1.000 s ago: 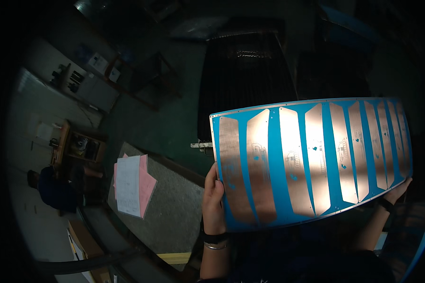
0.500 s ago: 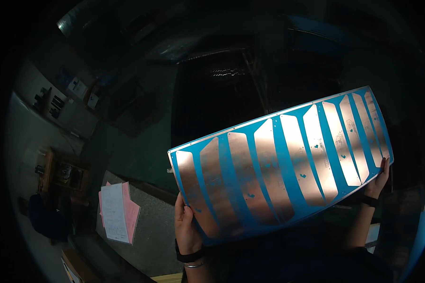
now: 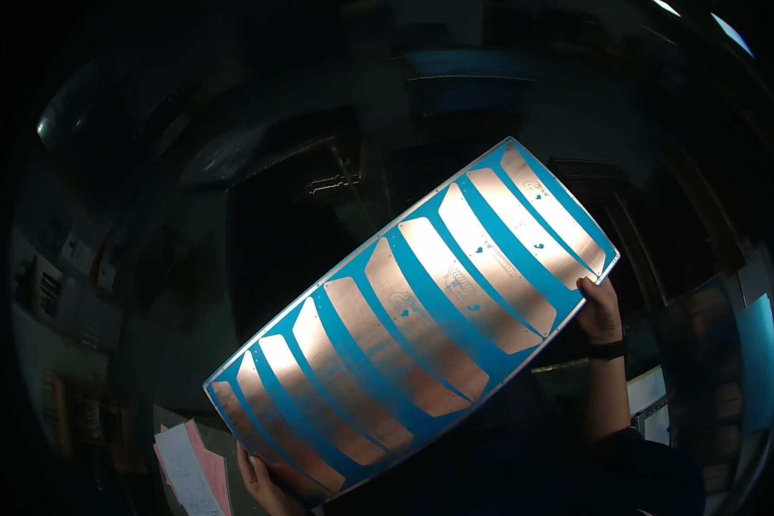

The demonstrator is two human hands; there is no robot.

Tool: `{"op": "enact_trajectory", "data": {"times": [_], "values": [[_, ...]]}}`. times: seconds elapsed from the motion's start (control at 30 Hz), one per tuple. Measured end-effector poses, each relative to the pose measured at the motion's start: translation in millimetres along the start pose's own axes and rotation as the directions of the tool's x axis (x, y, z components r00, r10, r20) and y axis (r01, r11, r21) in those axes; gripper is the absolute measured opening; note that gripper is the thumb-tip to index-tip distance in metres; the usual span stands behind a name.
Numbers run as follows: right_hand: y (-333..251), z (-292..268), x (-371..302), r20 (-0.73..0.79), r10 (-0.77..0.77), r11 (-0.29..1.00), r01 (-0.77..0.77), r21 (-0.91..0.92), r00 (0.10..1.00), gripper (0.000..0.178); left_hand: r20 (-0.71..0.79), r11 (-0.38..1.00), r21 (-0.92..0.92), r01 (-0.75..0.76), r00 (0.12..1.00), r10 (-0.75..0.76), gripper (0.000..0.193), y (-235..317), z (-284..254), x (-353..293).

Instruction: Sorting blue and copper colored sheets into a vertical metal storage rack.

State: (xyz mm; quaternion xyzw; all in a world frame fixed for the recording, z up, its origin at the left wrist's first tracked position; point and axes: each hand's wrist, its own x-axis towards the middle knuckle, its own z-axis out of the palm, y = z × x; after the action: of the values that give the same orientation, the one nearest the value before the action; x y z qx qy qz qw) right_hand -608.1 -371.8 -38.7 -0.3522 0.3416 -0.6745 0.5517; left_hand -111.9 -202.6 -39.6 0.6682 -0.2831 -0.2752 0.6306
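Both the left hand point(image 3: 271, 494) and right hand point(image 3: 601, 311), partly hidden beneath it, grip a copper-and-blue striped panel point(image 3: 421, 322) at centre, its long axis running from near left to far right.

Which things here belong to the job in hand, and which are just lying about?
In the job:
- blue and copper-coloured panel, held tilted
- left hand, at its lower-left end
- right hand, at its right end

Apparently lying about:
- white paper and pink paper, lower left
- blue sheet, far right
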Motion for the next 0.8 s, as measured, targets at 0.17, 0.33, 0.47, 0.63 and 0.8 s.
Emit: {"op": "enact_trajectory", "data": {"times": [0.17,0.33,0.47,0.63,0.8], "values": [[-1,4,1,0.051,0.064,0.998,-0.064,-0.018,0.997,0.057,-0.106,0.985,0.126,0.121,0.989,-0.108,0.048,33,16,-18],[4,-6,1,0.093,0.076,0.997,-0.075,-0.019,0.993,0.061,-0.086,0.974,0.198,0.112,0.992,-0.097,0.047,32,13,-21],[5,-4,-3,0.077,0.102,0.995,-0.102,-0.004,0.992,0.059,-0.117,0.981,0.167,0.094,0.990,-0.075,0.046,29,16,-21],[8,-8,-4,0.030,0.082,0.996,-0.083,0.022,0.996,0.054,-0.173,0.993,0.092,0.068,0.984,-0.052,0.048,-1,2,-9],[14,-8,-5,-0.013,0.089,0.996,-0.088,0.030,0.996,0.059,-0.176,0.998,0.044,0.047,0.984,-0.038,0.047,-14,-5,-5]]}}
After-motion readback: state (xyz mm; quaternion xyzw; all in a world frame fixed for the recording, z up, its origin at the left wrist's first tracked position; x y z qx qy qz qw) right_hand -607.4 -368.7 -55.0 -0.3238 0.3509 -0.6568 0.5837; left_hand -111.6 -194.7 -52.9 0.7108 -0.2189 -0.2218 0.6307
